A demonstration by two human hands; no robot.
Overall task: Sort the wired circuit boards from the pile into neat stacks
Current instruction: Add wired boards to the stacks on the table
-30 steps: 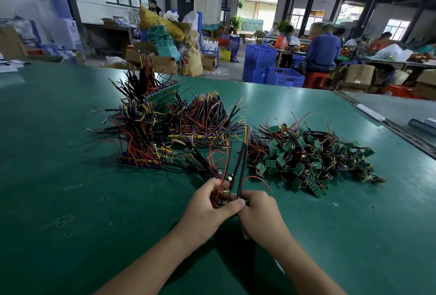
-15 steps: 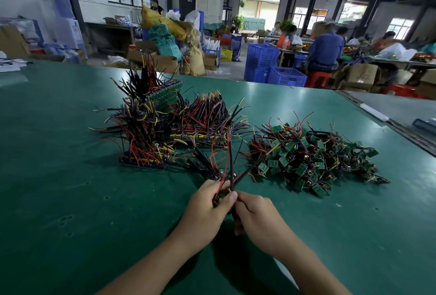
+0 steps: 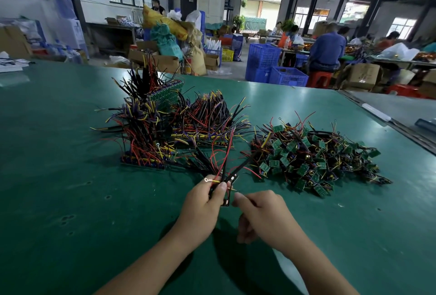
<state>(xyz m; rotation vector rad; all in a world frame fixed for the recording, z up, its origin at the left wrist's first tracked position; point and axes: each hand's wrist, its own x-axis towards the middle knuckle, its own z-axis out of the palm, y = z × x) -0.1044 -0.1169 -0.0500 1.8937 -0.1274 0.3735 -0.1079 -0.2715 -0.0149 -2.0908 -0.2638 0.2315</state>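
Sits pinched in the left hand (image 3: 203,202), low over the green table (image 3: 70,200): a small bunch of wired boards (image 3: 225,196), wires fanning up and away. Right hand (image 3: 262,216) just beside, loosely curled, gripping nothing visible. Ahead-left, nearer the left hand, the stacks (image 3: 151,134); ahead-right, the loose pile (image 3: 313,160). Only stray wires between.

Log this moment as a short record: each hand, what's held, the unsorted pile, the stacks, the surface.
left hand: grips a bundle of wired boards, wires fanning upward
right hand: fingers curled beside the bundle; any grip on a wire unclear
unsorted pile: green boards and tangled wires, to the right
stacks: tall stack at left, lower stack to its right, wires sticking up
surface: green table
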